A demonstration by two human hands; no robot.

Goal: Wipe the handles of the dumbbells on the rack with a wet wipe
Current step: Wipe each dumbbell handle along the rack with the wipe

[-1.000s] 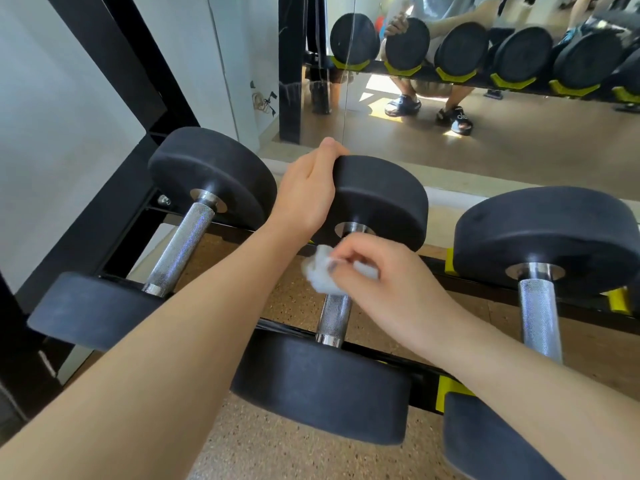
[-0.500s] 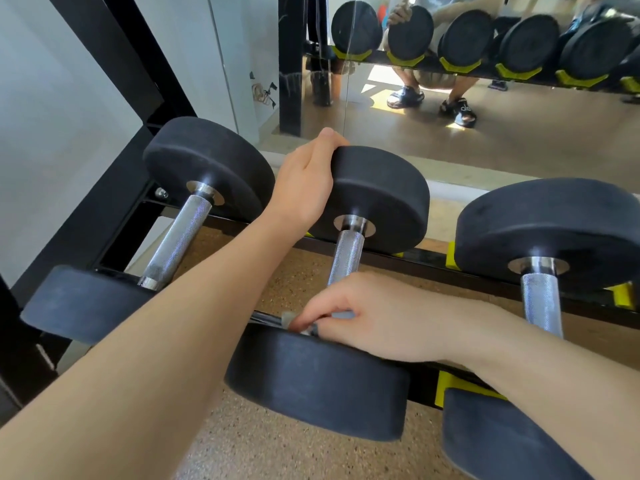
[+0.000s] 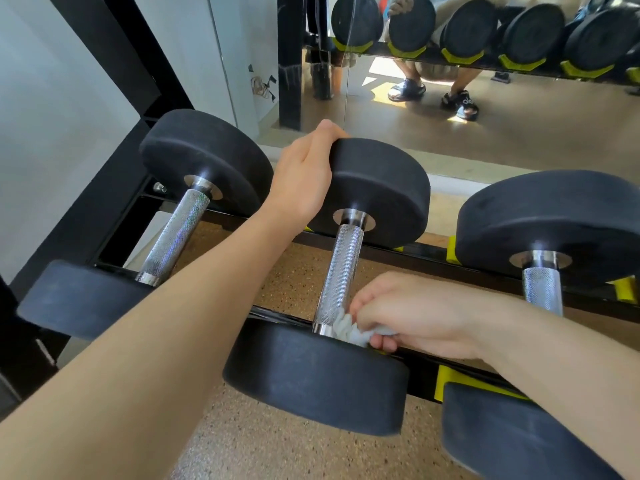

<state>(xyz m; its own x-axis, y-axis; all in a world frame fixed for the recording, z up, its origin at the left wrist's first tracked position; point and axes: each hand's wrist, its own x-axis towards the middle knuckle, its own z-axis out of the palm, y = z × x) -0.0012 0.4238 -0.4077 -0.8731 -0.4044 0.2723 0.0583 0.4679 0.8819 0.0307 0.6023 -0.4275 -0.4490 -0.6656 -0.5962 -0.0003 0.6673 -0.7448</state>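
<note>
Three black dumbbells with knurled chrome handles lie across a black rack point(image 3: 433, 252). My left hand point(image 3: 304, 174) grips the far weight head of the middle dumbbell point(image 3: 381, 188), fingers curled over its top edge. My right hand point(image 3: 415, 313) pinches a crumpled white wet wipe point(image 3: 346, 327) against the near end of the middle handle point(image 3: 341, 271), just above the near weight head. The left dumbbell's handle point(image 3: 176, 233) and the right dumbbell's handle point(image 3: 542, 289) are bare.
Yellow cradle pads point(image 3: 450, 379) mark the rack rails. A wall mirror point(image 3: 485, 109) behind the rack reflects the dumbbells and a crouching person's feet. Speckled tan floor point(image 3: 263, 441) lies under the rack. A black frame post point(image 3: 114, 57) rises at the left.
My right hand slid the wipe from the far end of the middle handle down to its near end, then shifted to the handle's right side. My left hand kept its hold.
</note>
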